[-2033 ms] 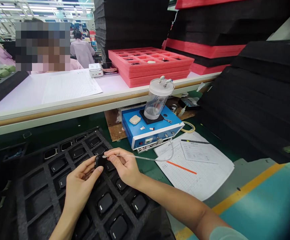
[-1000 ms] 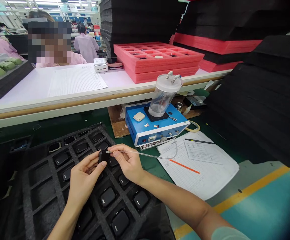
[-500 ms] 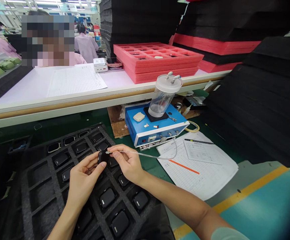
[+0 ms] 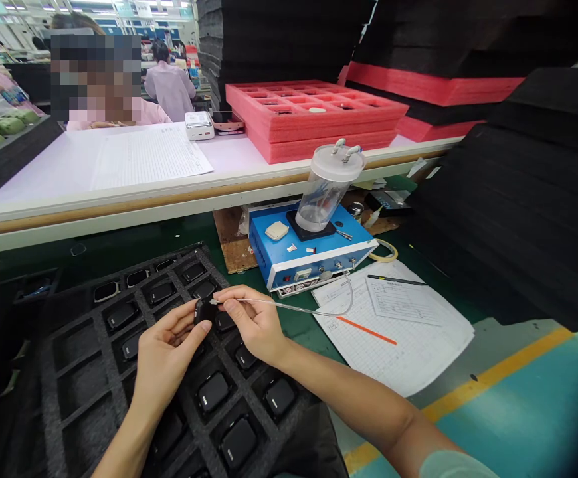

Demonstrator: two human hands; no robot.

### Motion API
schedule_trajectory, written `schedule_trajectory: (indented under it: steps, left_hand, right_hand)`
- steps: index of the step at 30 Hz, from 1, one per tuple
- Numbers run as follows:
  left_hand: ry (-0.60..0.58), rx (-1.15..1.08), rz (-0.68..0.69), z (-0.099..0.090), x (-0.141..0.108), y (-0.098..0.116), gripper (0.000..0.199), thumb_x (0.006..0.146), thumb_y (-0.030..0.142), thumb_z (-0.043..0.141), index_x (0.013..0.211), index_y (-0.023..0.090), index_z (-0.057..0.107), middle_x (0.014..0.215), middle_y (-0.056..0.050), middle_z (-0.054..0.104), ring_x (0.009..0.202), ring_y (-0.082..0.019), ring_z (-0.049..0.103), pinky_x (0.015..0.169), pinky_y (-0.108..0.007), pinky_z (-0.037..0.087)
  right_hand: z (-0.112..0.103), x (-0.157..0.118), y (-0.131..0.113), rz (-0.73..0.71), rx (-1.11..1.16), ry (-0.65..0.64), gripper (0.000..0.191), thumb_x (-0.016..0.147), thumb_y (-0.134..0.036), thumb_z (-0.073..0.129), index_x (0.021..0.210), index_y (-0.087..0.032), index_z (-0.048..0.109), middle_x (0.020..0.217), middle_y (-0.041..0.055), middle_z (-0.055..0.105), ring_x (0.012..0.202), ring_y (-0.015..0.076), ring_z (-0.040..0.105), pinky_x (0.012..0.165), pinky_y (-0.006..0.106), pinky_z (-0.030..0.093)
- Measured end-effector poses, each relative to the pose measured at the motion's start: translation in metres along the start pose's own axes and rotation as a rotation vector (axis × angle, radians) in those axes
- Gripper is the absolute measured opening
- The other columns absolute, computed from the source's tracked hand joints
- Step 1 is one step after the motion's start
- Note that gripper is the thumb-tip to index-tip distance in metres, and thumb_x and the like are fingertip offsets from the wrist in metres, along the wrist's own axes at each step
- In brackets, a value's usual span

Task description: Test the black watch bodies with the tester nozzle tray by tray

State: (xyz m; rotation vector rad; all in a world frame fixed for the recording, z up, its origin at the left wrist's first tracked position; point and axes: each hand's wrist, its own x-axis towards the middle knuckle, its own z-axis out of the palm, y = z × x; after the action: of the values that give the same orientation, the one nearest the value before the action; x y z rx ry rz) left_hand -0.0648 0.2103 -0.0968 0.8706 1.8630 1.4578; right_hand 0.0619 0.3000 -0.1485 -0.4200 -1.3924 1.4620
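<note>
Between thumb and fingers, my left hand [image 4: 167, 345] grips a small black watch case [image 4: 203, 311], held on edge above the foam tray. My right hand [image 4: 254, 325] pinches the metal nozzle [image 4: 214, 302] at the end of a clear thin tube [image 4: 299, 308], its tip at the watch case; whether it touches is too small to tell. The tube curves back to the front of a blue machine [image 4: 313, 255] topped by a clear cylinder [image 4: 325, 192]. Under my hands lies the black foam tray [image 4: 114, 392], with similar watch cases [image 4: 239, 443] in many of its compartments.
Papers [image 4: 403, 358] with an orange strip [image 4: 367, 330] and a pen [image 4: 396, 280] lie to the right. Behind runs a white shelf [image 4: 149, 189] bearing red foam trays [image 4: 313, 136]. Black foam stacks [image 4: 533, 186] rise at the right. A co-worker [image 4: 119, 113] sits across the shelf.
Both hands keep the same hold on the watch case and nozzle. The view has shifted very slightly; the co-worker across the shelf has moved a little.
</note>
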Motion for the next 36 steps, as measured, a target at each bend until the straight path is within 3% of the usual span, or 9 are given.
schedule_trajectory:
  steps: [28, 36]
  left_hand:
    - [-0.002, -0.023, -0.008, 0.0008, 0.0007, -0.0001, 0.068, 0.055, 0.049, 0.091, 0.111, 0.014, 0.074, 0.112, -0.015, 0.078, 0.106, -0.035, 0.073, 0.104, -0.057, 0.052]
    - [-0.04, -0.005, 0.05, 0.0002, 0.0045, -0.0068, 0.062, 0.062, 0.046, 0.089, 0.112, 0.015, 0.073, 0.112, -0.015, 0.078, 0.105, -0.033, 0.074, 0.1, -0.051, 0.056]
  right_hand:
    - [-0.0001, 0.0002, 0.0015, -0.009, 0.025, -0.007, 0.017, 0.096, -0.034, 0.062, 0.101, -0.023, 0.074, 0.104, 0.0059, 0.073, 0.096, 0.0196, 0.071, 0.087, 0.035, 0.062]
    - [-0.0002, 0.0044, 0.0024, -0.045, -0.021, 0.006, 0.018, 0.097, -0.035, 0.061, 0.1, -0.022, 0.073, 0.103, 0.0065, 0.074, 0.096, 0.0193, 0.072, 0.085, 0.033, 0.063]
